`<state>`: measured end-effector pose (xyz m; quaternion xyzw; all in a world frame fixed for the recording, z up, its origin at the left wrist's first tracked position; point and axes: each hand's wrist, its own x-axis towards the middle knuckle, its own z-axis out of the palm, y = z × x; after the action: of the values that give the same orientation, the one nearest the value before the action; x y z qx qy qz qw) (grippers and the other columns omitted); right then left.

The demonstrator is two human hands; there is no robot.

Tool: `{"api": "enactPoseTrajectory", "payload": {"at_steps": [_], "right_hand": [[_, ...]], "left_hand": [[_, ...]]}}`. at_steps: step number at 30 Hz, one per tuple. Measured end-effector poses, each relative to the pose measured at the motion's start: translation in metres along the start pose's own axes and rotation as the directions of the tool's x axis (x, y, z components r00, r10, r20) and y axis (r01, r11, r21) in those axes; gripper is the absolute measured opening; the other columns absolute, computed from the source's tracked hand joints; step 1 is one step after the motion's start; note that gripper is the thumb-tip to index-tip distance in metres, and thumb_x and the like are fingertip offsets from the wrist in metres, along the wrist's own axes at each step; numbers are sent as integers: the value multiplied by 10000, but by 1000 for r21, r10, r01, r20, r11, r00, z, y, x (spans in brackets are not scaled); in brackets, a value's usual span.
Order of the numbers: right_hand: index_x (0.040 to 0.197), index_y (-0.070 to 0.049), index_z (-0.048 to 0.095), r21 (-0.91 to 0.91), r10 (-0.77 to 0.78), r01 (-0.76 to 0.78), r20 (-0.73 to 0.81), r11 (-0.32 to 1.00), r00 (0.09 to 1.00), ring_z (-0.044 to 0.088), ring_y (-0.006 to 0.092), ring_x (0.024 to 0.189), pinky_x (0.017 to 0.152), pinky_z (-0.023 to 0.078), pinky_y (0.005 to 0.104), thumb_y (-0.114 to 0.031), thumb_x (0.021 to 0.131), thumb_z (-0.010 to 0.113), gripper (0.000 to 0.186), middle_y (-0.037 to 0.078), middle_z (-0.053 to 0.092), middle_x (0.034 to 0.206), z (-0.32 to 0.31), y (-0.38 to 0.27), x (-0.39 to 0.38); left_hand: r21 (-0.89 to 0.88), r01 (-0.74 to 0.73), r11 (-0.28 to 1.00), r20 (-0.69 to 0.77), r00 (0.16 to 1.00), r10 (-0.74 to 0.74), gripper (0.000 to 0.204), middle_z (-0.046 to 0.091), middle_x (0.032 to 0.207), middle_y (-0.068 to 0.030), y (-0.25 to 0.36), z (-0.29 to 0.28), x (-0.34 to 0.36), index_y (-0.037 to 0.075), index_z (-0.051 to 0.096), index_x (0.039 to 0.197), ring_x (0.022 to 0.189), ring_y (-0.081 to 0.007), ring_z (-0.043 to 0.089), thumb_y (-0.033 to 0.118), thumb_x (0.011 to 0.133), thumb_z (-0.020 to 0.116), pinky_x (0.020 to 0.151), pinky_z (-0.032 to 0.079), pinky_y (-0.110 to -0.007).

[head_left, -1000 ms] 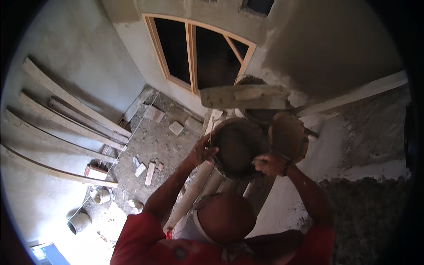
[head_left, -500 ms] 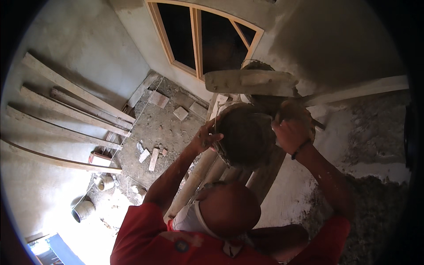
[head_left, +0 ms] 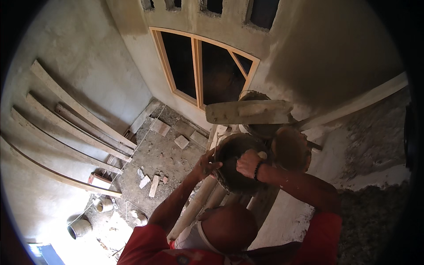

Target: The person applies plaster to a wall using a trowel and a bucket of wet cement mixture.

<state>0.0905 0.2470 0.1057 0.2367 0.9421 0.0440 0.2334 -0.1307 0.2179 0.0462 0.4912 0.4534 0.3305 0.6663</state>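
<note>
A round bucket (head_left: 229,184) with a mortar-crusted rim stands in front of me, its inside dark and grey. My left hand (head_left: 206,166) is closed on its left rim, thumb over the edge. Over the bucket's opening, my right hand (head_left: 248,163) is closed round a tool, apparently a trowel; the pale rounded end of its handle (head_left: 263,155) pokes out, and the blade is hidden. A brown, round, shallow bowl (head_left: 290,148) sits just right of the bucket, beneath my right forearm. Behind them a long, mortar-smeared board (head_left: 249,111) lies across a second bucket (head_left: 260,130).
Several round poles (head_left: 198,204) run under the bucket. A wooden window frame (head_left: 194,66) is set in the far wall. Long curved-looking planks (head_left: 75,106) lean at the left. Broken bricks (head_left: 154,186) and overturned pails (head_left: 80,229) lie on the floor below.
My right hand has moved left from the bucket's right edge to over its opening, uncovering the shallow bowl. My left hand stays on the rim. The whole view has shifted, with more upper wall showing.
</note>
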Motion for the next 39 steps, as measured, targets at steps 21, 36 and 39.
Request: {"api": "enactPoseTrajectory", "payload": {"at_steps": [21, 36, 39], "right_hand": [[839, -93, 714, 155, 392, -401, 87, 903, 916, 695, 293, 820, 692, 542, 437, -171, 798, 562, 176, 113, 708, 831, 4, 44, -44], [1064, -30, 645, 745, -37, -622, 648, 242, 761, 605, 185, 602, 540, 487, 344, -226, 880, 567, 280, 67, 610, 706, 33, 16, -44], [1062, -18, 620, 799, 80, -601, 601, -22, 795, 558, 132, 546, 495, 456, 304, -210, 902, 574, 254, 43, 569, 682, 38, 11, -65]], "left_hand": [[-51, -37, 998, 28, 999, 38, 774, 616, 996, -130, 2, 0, 6, 77, 227, 1501, 736, -164, 598, 133, 858, 654, 502, 545, -298], [-31, -49, 998, -12, 999, 48, 749, 635, 1008, -148, -4, -1, 2, 52, 278, 1477, 768, -183, 625, 145, 840, 662, 504, 541, -283], [12, -53, 999, 9, 999, 53, 751, 634, 1002, -152, 3, 0, 7, 54, 281, 1476, 758, -185, 630, 149, 840, 669, 512, 547, -284]]}}
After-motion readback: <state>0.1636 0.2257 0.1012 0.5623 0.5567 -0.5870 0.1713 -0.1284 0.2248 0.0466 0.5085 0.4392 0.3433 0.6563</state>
